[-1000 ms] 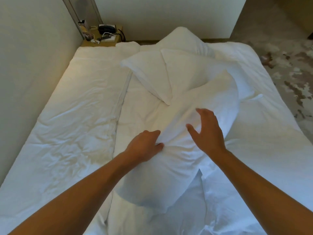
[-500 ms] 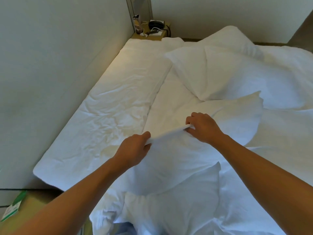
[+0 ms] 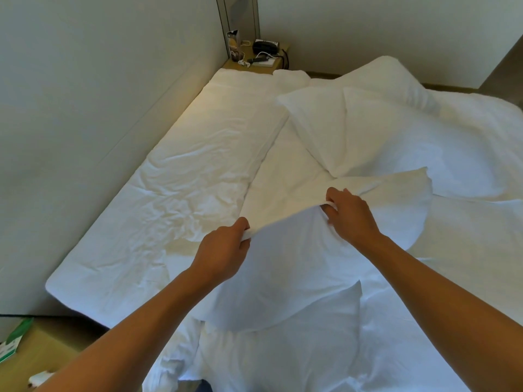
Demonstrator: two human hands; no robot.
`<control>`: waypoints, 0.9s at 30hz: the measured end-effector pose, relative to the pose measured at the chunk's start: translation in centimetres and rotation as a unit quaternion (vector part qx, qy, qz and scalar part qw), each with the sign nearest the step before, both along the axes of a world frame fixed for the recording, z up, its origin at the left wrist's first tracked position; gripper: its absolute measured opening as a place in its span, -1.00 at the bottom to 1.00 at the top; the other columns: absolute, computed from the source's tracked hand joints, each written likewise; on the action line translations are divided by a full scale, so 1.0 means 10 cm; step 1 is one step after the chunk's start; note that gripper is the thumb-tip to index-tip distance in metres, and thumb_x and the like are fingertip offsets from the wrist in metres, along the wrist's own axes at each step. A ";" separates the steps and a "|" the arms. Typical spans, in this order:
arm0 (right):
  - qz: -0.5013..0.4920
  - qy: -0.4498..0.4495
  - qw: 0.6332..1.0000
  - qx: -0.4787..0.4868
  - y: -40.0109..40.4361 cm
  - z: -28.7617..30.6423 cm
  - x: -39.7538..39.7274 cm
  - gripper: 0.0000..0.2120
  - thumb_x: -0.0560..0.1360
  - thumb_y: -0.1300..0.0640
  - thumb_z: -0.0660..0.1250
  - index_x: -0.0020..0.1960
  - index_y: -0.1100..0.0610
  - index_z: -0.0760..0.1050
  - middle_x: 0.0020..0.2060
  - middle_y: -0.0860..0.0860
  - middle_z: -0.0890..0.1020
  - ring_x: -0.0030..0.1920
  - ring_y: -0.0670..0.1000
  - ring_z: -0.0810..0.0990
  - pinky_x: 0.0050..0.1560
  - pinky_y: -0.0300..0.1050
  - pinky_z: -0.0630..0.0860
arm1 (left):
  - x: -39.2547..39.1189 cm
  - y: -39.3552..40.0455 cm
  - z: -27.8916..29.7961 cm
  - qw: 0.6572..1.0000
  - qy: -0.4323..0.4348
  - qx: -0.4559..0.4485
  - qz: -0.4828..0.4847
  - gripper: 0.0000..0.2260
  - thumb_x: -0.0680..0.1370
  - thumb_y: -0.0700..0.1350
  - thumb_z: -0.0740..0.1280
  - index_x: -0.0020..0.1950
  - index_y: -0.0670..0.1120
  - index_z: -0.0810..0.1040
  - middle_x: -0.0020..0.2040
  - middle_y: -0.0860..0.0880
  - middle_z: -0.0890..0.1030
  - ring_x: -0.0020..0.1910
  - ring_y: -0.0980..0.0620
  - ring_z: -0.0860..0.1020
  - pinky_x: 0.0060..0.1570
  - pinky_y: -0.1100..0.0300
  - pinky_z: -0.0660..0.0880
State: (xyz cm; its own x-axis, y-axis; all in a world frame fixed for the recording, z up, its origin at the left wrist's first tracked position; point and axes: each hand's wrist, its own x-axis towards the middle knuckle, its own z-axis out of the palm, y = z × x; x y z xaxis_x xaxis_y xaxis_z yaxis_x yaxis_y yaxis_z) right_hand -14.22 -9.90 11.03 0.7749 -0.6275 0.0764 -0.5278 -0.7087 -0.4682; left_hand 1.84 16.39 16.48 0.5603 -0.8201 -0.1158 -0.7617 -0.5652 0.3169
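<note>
A white pillow [image 3: 297, 267] lies across the bed in front of me, its near edge lifted. My left hand [image 3: 223, 250] pinches that edge at the left, fingers curled round the cloth. My right hand [image 3: 349, 215] grips the same edge further right, fingers hooked into the fabric. Between the two hands the edge is drawn tight. A second white pillow [image 3: 353, 131] lies flat behind it, and a third [image 3: 385, 72] sits at the head of the bed.
The mattress with a creased white sheet [image 3: 181, 193] fills the left half, against a white wall [image 3: 85, 108]. Rumpled white bedding [image 3: 467, 250] covers the right. A bedside table [image 3: 254, 62] with a phone and cables stands at the far corner. A cardboard box [image 3: 31, 352] sits bottom left.
One second ago my right hand lay open on the pillow; now both hands grip its edge and have lifted and stretched it. The view has swung left and nearer.
</note>
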 end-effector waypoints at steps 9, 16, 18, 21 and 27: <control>0.020 0.002 0.998 0.062 -0.13 0.01 0.03 -0.77 0.68 0.01 0.32 -0.06 0.12 0.41 -0.24 0.05 0.57 -0.25 0.10 0.56 -0.24 -0.02 0.48 | 0.08 -0.06 0.03 0.998 0.041 -0.007 0.042 -0.80 0.68 -0.01 0.22 -0.11 -0.04 0.47 -0.32 0.02 0.56 -0.40 0.04 0.49 -0.40 0.18 0.34; -0.050 -0.045 0.997 0.038 0.04 -0.05 0.04 -0.78 0.71 0.09 0.26 0.06 0.17 0.63 -0.15 0.08 0.72 -0.17 0.09 0.67 -0.11 -0.05 0.59 | -0.05 0.03 -0.13 0.991 0.088 -0.044 0.093 -0.66 0.71 -0.01 0.15 -0.25 -0.05 0.39 -0.40 -0.01 0.50 -0.41 -0.05 0.49 -0.37 0.12 0.34; -0.073 -0.072 0.994 0.039 0.12 0.02 0.01 -0.76 0.71 0.07 0.27 0.11 0.18 0.66 -0.13 0.08 0.73 -0.18 0.04 0.65 -0.09 -0.12 0.55 | -0.03 0.04 -0.08 0.990 0.076 -0.065 0.099 -0.66 0.71 -0.02 0.14 -0.28 0.03 0.34 -0.42 0.02 0.48 -0.43 0.02 0.47 -0.41 0.18 0.31; -0.103 -0.107 0.988 0.031 0.21 0.24 -0.06 -0.75 0.70 0.04 0.28 0.13 0.16 0.67 -0.16 0.05 0.73 -0.19 0.05 0.70 -0.07 -0.10 0.64 | 0.07 0.01 0.05 0.988 0.056 -0.093 0.106 -0.67 0.71 -0.02 0.15 -0.27 0.05 0.36 -0.40 0.04 0.50 -0.42 0.08 0.48 -0.42 0.19 0.31; -0.145 -0.143 0.979 -0.004 0.44 0.88 -0.21 -0.75 0.71 0.08 0.24 -0.03 0.13 0.64 -0.31 0.03 0.67 -0.27 0.08 0.66 -0.15 0.06 0.66 | 0.19 -0.02 0.53 0.985 0.019 -0.157 0.072 -0.70 0.70 0.00 0.15 -0.19 0.00 0.47 -0.35 0.04 0.54 -0.35 0.04 0.54 -0.41 0.16 0.39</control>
State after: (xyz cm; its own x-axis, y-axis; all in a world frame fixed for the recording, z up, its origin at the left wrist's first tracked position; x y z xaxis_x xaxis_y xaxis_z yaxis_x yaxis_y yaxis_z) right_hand -16.29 -5.54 19.87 0.5108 -0.8162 0.2700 -0.5550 -0.5529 -0.6216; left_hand 3.79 16.23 21.74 0.6729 -0.7319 0.1074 -0.6653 -0.5353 0.5204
